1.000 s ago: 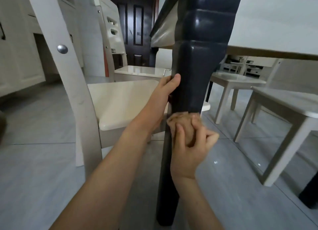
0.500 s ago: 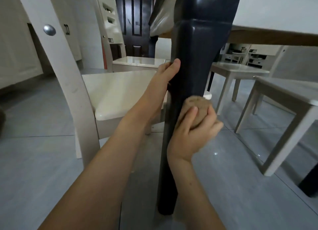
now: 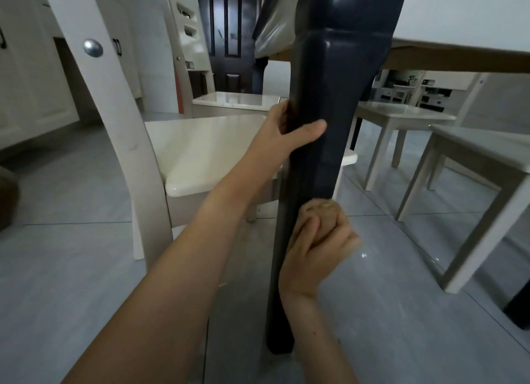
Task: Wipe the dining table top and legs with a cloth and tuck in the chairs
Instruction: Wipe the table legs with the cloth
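- The dark bench leg (image 3: 324, 142) is standing upright on the grey tiled floor (image 3: 86, 269), its long axis running vertically, foot down and thick shoulder up under the bench top (image 3: 459, 19).
- The left hand (image 3: 289, 131) is wrapping around the leg at mid-height, thumb across the front face, forearm reaching up from the lower left.
- The right hand (image 3: 315, 248) is sitting lower on the leg, fingers curling around a balled tan cloth (image 3: 324, 214) and pressing it against the leg's front right side.
- A cream chair (image 3: 200, 148) is standing just left of the leg.
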`<act>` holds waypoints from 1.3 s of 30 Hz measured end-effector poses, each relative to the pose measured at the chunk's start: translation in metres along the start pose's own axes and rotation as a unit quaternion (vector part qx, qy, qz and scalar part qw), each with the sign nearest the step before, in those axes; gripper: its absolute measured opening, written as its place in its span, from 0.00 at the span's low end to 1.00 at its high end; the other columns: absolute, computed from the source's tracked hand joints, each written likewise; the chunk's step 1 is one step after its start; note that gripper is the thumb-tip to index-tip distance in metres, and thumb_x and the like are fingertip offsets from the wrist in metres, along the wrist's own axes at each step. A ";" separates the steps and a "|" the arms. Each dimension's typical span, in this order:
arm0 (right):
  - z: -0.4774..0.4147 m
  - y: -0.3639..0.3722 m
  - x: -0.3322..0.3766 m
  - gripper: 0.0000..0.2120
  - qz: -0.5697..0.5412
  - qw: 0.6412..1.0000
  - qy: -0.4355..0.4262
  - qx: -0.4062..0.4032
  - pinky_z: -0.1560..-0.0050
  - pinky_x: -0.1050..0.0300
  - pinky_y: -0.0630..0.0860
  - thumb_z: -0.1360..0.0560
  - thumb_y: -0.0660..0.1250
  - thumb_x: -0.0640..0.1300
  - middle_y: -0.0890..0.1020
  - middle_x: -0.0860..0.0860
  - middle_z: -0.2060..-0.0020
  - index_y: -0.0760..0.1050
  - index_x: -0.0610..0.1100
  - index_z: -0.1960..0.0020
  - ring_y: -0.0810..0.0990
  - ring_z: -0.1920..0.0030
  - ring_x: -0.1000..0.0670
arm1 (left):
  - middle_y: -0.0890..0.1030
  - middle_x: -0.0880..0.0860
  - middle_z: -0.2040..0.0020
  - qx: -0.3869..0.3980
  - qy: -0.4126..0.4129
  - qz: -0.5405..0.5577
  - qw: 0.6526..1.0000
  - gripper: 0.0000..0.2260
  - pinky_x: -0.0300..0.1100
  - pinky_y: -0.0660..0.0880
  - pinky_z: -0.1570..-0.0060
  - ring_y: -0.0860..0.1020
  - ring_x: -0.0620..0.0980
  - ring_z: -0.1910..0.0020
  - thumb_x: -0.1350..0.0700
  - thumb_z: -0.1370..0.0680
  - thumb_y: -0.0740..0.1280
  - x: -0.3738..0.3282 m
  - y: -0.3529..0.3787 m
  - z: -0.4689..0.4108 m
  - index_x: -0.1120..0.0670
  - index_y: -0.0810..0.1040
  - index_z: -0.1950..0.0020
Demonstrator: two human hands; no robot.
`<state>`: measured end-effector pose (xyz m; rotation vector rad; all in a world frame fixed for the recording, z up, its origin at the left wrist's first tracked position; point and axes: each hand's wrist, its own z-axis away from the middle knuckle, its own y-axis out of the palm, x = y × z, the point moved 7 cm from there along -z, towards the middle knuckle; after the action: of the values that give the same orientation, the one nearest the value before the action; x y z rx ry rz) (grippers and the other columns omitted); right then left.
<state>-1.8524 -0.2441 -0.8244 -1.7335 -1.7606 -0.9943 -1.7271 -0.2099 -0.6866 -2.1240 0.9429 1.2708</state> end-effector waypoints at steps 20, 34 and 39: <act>-0.010 0.001 0.006 0.16 0.005 0.999 -0.049 0.010 0.51 0.79 0.63 0.22 0.64 0.44 0.70 0.44 0.51 0.71 0.31 0.43 0.66 0.49 0.71 | 0.80 0.42 0.45 -0.011 -0.029 -0.125 0.992 0.26 0.36 0.78 0.46 0.80 0.38 0.47 0.51 0.33 0.78 0.049 -0.013 0.028 0.46 0.72 0.40; 0.037 -0.012 -0.034 0.02 -0.028 0.997 0.053 0.058 0.53 0.72 0.66 0.21 0.59 0.37 0.72 0.51 0.58 0.68 0.40 0.53 0.69 0.57 0.63 | 0.78 0.48 0.39 -0.058 -0.009 -0.100 0.993 0.32 0.48 0.76 0.39 0.77 0.44 0.40 0.45 0.31 0.73 0.066 0.000 0.046 0.54 0.68 0.31; 0.018 0.000 -0.034 0.09 -0.070 0.996 0.017 0.044 0.58 0.61 0.70 0.25 0.56 0.35 0.75 0.45 0.64 0.72 0.36 0.62 0.72 0.62 0.47 | 0.78 0.48 0.41 -0.072 0.017 -0.136 0.988 0.30 0.50 0.77 0.43 0.78 0.45 0.42 0.39 0.30 0.68 0.078 0.009 0.054 0.53 0.67 0.33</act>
<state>-1.8470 -0.2521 -0.8612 -1.5498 -1.8953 -0.9818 -1.7388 -0.2019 -0.7807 -2.2973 0.5627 1.1982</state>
